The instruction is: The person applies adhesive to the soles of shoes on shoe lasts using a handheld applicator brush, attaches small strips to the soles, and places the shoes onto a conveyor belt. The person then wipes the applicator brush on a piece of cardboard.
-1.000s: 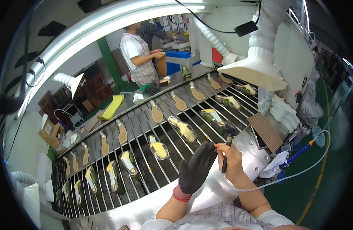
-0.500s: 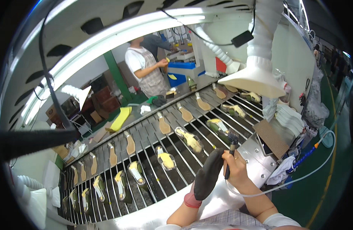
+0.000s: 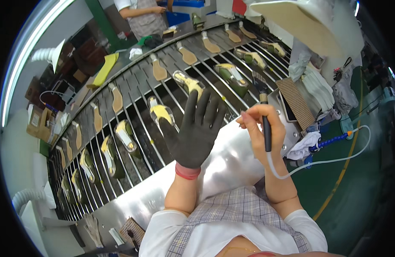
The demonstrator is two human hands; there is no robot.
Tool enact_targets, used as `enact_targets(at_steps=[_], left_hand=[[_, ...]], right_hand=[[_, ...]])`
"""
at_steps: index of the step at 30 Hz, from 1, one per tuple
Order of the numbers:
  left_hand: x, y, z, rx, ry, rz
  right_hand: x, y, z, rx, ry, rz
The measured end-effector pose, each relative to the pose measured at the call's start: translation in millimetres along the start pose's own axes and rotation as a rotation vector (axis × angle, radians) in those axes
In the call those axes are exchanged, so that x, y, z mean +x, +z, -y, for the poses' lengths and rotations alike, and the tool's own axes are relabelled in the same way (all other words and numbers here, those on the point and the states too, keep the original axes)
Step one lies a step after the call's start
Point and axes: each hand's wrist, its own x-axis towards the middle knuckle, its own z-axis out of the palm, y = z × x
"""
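My left hand, in a dark glove with a red cuff, is held open with the fingers spread over the near side of the rack. Its fingertips overlap a shoe on its last, yellow inside; whether they touch it I cannot tell. My right hand holds a glue brush with a black handle, bristles up and a pale hose running from its lower end. Left of the glove lies another shoe with a yellow underside. Several tan insoles lie in a row along the far side.
Metal bars form the slatted conveyor, fronted by a shiny metal ledge. A corrugated board stands at the right beside stacked white pieces. A white suction hood hangs above. Another person works across the conveyor.
My gloved left hand has moved left and opened its fingers over the shoes. My right hand still grips the brush, now apart from the glove. The view has tilted downward.
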Motion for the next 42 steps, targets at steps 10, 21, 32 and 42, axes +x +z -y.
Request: enact_targets(at_steps=[10,21,32,42], left_hand=[[-1,-10,-14,0.315,-0.042,0.184],[4,-27,13,0.859,0.128,-0.219],[27,-64,54,0.935,0.475,-0.421],[11,-44,56,1.235,0.489,-0.602]], right_hand=[[12,34,-21,-0.107,-0.270,-0.014],[11,9,-79,-0.065,-0.119,0.212],[38,-4,-148,-0.082,-0.271,0.251],[30,5,-119,-0.059,-0.273,0.297]])
